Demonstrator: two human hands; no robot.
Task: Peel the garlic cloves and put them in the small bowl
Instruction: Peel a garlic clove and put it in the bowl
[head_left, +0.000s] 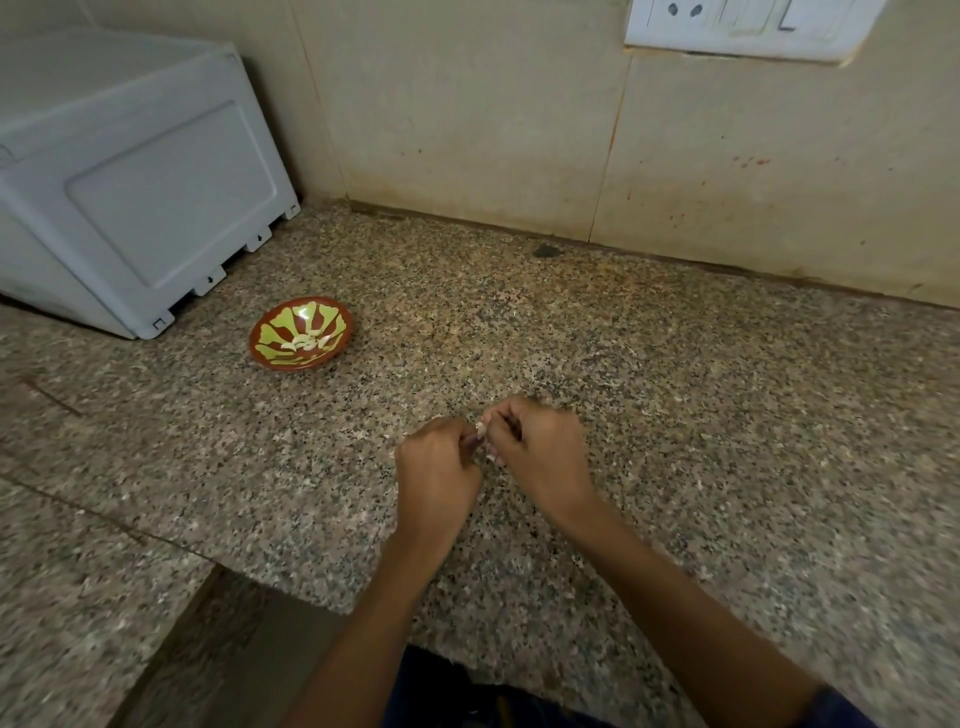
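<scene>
- Pinching a small garlic clove (480, 429), both hands are held close together just above the speckled stone table (675, 364).
- The left hand (436, 467) is curled, and its fingers are closed on the clove from the left side.
- The right hand (540, 452) is curled too, and its fingers are closed on the same clove from the right side.
- Only a tiny pale bit of the clove can be seen between the fingertips; the rest is hidden by the fingers, so how much skin is left on it cannot be told.
- The small bowl (332, 349) is seen on the table, well apart from the hands, to the left and farther back. It is red-brown with a yellow-green flower pattern.
- A few pale peeled cloves (306, 341) are seen lying inside the bowl. They are small and blurred, so they cannot be counted.
- A big white box (130, 208) is seen behind the bowl, near it, and it is cut off at the left edge.
- A white switch plate (748, 26) is seen on the tiled wall (467, 104), cut off at the top edge.
- Tiny pale flecks are seen on the table near the hands, but what they are cannot be made out.
</scene>
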